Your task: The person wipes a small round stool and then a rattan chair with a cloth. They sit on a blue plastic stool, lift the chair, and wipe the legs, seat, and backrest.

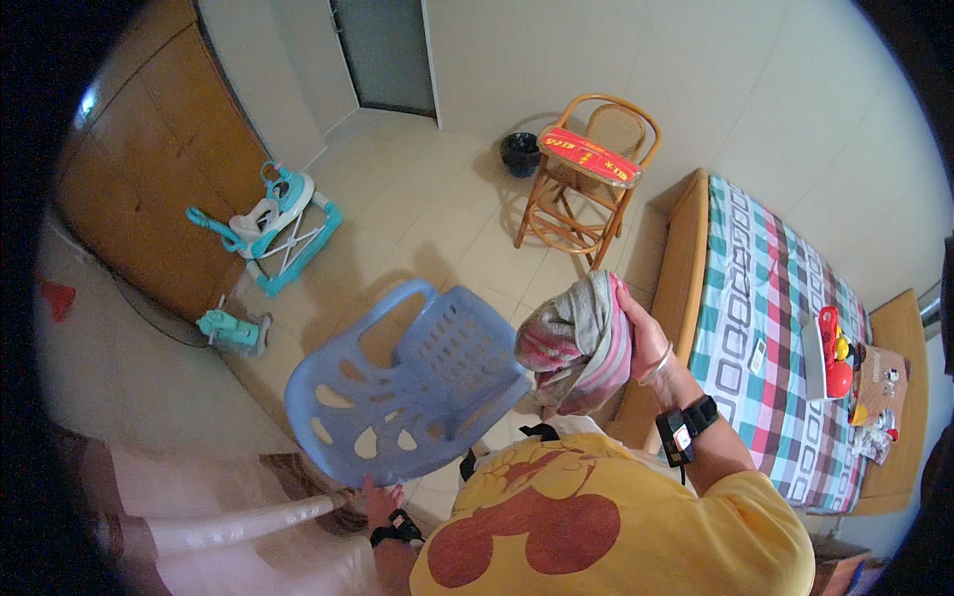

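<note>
Right hand [648, 343]: closed round 1 striped cloth [581, 343], grey and pink, bunched up, held just above the yellow shirt [686, 521]. Left hand [381, 504]: fingers at the near rim of 1 blue plastic chair [422, 402], can't tell if clamped on or only touching. 1 black wrist strap per arm. Clock is from the cloth: left hand at 8; chair at 9, its right edge just beside the cloth, one armrest loop at its top, petal-shaped cutouts toward 8. 1 bed [735, 298] at 3, wooden side edge facing the right hand; on it, 1 white tray [814, 363] with red and yellow items, too small to count. 1 rattan high chair [613, 131] at 12, 1 black bin [520, 156] between 11 and 12, near it. 1 teal-and-white baby walker [260, 223] at 10, well apart from the blue chair. Room to move: tile floor [427, 219] toward 10-11, between walker and rattan chair; at 3 the bed edge limits it.
</note>
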A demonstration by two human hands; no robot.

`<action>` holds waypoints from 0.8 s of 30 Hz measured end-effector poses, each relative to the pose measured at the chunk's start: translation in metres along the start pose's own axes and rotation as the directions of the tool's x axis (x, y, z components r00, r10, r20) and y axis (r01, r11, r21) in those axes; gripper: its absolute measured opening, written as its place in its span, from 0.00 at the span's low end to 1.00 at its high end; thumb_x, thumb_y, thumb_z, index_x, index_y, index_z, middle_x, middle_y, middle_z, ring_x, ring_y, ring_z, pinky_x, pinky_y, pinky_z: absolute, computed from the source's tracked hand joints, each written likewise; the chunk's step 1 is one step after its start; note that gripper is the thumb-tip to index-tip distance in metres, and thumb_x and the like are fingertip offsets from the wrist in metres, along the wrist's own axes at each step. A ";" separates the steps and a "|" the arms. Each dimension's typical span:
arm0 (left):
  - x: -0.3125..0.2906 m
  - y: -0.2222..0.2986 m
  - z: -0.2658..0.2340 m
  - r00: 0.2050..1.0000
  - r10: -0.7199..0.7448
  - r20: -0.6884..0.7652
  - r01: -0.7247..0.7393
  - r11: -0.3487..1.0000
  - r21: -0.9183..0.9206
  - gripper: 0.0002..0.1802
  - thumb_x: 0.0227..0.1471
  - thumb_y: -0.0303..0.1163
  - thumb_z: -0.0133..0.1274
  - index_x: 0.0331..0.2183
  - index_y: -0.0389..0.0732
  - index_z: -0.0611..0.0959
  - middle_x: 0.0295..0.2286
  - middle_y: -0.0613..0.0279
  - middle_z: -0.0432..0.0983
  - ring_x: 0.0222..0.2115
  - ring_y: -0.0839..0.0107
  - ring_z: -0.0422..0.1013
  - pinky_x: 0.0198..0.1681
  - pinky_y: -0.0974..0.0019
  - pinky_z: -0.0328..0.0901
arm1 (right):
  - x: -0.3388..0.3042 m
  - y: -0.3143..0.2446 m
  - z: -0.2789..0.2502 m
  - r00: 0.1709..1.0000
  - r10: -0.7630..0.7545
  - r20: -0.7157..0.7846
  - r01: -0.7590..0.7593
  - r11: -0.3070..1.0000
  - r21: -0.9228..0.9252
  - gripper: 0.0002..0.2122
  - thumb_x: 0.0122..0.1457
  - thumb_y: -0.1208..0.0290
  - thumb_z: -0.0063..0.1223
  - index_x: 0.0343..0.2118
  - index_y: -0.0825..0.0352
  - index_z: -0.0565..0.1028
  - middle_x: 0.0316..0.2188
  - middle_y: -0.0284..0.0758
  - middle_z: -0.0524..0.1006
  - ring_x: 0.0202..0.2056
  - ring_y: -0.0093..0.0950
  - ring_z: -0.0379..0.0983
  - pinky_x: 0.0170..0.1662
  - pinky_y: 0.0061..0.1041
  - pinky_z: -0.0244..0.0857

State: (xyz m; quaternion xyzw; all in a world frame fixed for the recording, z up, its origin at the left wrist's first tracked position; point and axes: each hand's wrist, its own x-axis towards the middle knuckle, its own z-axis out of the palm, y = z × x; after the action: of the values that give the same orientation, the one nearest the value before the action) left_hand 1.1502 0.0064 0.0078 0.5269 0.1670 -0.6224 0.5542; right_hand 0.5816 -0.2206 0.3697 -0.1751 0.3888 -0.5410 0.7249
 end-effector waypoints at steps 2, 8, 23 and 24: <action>0.019 -0.007 -0.007 0.991 0.054 -0.120 -0.051 0.998 0.027 0.35 0.49 0.61 0.54 0.46 0.43 0.67 0.39 0.53 0.68 0.34 0.57 0.66 0.37 0.53 0.64 | 0.010 0.009 -0.014 0.999 -0.045 0.014 0.045 0.999 0.007 0.24 0.64 0.52 0.47 0.54 0.66 0.70 0.51 0.39 0.75 0.50 0.33 0.73 0.58 0.34 0.62; 0.097 -0.095 -0.022 0.974 -0.003 -0.228 0.072 0.953 0.293 0.34 0.50 0.59 0.53 0.47 0.43 0.67 0.40 0.53 0.68 0.35 0.56 0.67 0.38 0.53 0.65 | 0.041 0.029 -0.085 0.990 -0.140 0.035 0.138 0.989 0.060 0.22 0.65 0.53 0.45 0.55 0.64 0.69 0.51 0.39 0.75 0.51 0.34 0.72 0.59 0.36 0.62; 0.269 -0.207 0.229 0.959 -0.272 0.081 0.032 0.387 0.922 0.32 0.54 0.55 0.51 0.49 0.41 0.67 0.42 0.53 0.69 0.36 0.56 0.69 0.38 0.52 0.66 | 0.035 0.054 -0.256 0.959 -0.154 -0.239 0.203 0.959 0.196 0.25 0.65 0.49 0.41 0.52 0.69 0.71 0.44 0.44 0.78 0.42 0.35 0.78 0.47 0.34 0.72; 0.281 -0.212 0.245 0.950 -0.294 0.104 0.006 0.352 0.936 0.32 0.54 0.55 0.51 0.49 0.41 0.67 0.42 0.53 0.69 0.36 0.56 0.69 0.38 0.52 0.66 | 0.036 0.063 -0.267 0.950 -0.191 -0.247 0.243 0.950 0.198 0.26 0.65 0.49 0.41 0.52 0.69 0.71 0.44 0.44 0.78 0.42 0.35 0.78 0.47 0.34 0.72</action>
State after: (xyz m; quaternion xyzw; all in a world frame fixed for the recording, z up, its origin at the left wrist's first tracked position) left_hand 0.8987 -0.2621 -0.2134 0.6441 -0.2360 -0.7180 0.1181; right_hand 0.4254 -0.1866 0.1442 -0.0709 0.3826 -0.6748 0.6271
